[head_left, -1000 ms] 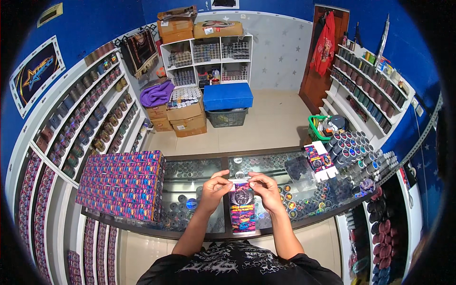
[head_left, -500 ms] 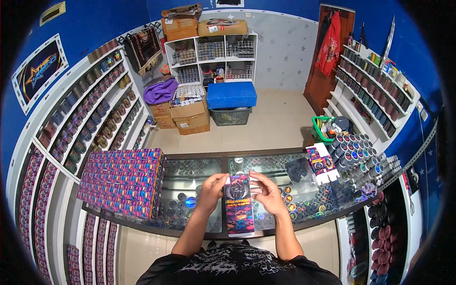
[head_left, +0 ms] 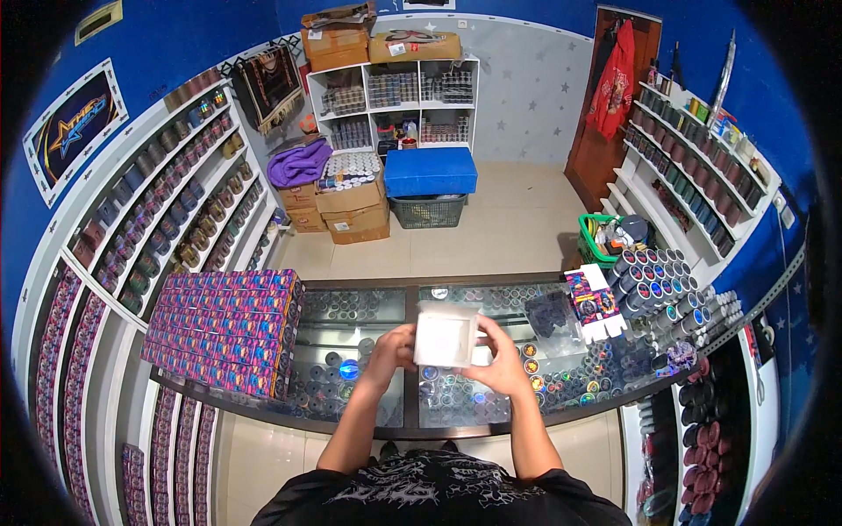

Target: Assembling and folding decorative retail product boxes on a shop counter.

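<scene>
Between my two hands is a small cardboard box (head_left: 445,340), its open side up so the plain white inside shows. My left hand (head_left: 388,358) is closed on its left side, fingers curled. My right hand (head_left: 500,359) grips its right side, the thumb near the lower corner. Both hands hold the box above the glass-topped counter (head_left: 355,408). Its printed outer faces are hidden from here. On the counter to the right lie flat printed box blanks (head_left: 595,302) with white flaps.
A large stack of colourful printed boxes (head_left: 224,333) covers the counter's left end. Dark spools (head_left: 653,280) are piled at the right end, near a green basket (head_left: 598,241). Behind the counter stand a blue box (head_left: 430,172) on a crate and cardboard cartons (head_left: 355,215).
The flat printed piece in my hands has become an opened-out box with its white inside facing up. Both hands have shifted slightly down and now hold its sides.
</scene>
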A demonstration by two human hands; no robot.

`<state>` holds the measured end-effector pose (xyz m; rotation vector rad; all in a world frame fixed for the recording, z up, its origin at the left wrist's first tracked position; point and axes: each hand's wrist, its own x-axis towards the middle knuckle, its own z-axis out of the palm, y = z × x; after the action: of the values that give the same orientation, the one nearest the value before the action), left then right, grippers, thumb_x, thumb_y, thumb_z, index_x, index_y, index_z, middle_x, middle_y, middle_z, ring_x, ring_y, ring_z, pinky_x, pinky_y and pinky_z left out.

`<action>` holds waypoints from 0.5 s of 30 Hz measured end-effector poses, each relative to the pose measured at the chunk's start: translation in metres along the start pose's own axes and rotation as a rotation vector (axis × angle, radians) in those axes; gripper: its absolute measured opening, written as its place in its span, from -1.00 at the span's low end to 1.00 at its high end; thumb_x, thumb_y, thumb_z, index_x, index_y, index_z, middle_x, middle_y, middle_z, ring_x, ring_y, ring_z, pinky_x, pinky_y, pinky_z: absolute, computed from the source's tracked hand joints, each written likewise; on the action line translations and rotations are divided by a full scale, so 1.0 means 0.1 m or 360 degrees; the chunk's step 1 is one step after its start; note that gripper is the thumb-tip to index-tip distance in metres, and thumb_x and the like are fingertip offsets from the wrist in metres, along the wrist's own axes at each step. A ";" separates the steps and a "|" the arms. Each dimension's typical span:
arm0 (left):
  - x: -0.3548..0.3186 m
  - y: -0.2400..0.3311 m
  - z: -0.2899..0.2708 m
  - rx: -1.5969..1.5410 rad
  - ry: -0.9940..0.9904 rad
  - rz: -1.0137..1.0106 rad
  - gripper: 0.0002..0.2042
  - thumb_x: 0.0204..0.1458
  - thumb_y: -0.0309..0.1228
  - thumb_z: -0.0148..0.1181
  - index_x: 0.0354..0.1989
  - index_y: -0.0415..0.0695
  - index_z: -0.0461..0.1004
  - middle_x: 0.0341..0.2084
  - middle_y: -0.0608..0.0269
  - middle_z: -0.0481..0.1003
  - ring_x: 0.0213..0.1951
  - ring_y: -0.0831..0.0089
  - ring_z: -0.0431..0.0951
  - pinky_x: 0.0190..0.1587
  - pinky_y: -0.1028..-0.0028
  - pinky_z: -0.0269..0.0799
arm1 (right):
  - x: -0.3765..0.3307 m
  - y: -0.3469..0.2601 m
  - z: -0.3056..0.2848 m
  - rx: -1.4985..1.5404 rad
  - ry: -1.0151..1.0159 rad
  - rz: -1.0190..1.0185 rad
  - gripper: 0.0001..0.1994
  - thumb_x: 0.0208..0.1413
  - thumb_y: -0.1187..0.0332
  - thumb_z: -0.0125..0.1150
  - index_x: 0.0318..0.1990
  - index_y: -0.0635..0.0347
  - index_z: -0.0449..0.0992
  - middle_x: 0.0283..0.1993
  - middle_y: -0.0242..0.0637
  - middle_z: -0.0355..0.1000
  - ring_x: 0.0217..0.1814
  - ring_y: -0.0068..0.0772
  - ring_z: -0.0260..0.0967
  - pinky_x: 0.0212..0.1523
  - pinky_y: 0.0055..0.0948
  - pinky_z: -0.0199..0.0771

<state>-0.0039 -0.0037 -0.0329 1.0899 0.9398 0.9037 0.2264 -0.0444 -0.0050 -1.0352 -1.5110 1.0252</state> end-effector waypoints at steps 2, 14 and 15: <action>0.03 -0.05 -0.05 -0.0077 -0.0132 0.0096 -0.44 0.08 -0.23 0.04 0.26 -0.20 0.24 -0.07 0.20 0.50 -0.06 0.40 0.52 -0.10 0.43 0.46 | 0.01 0.14 -0.07 0.0083 0.0028 -0.0016 -0.16 -0.34 0.38 0.57 0.22 0.24 0.29 0.13 -0.24 0.38 0.16 -0.36 0.33 0.16 -0.30 0.30; -0.21 0.02 0.04 0.0640 -0.0106 0.0594 -0.16 -0.28 -0.51 0.48 0.29 -0.05 0.22 0.13 0.19 0.39 0.17 0.35 0.37 0.15 0.30 0.32 | -0.01 0.28 -0.12 0.0354 -0.0223 0.0125 -0.11 -0.36 0.36 0.58 0.26 0.16 0.26 0.12 -0.29 0.39 0.18 -0.37 0.31 0.10 -0.33 0.31; -0.23 0.04 0.05 0.0641 -0.0098 0.0592 -0.16 -0.28 -0.51 0.48 0.29 -0.05 0.22 0.13 0.19 0.39 0.17 0.35 0.37 0.15 0.30 0.32 | -0.01 0.29 -0.12 0.0256 -0.0232 0.0095 -0.18 -0.35 0.46 0.53 0.22 0.22 0.29 0.08 -0.31 0.39 0.12 -0.42 0.32 0.06 -0.37 0.36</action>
<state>-0.0077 -0.0261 -0.0239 1.6676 0.9046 0.9966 0.2412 -0.0363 -0.0315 -0.9131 -1.4937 1.2659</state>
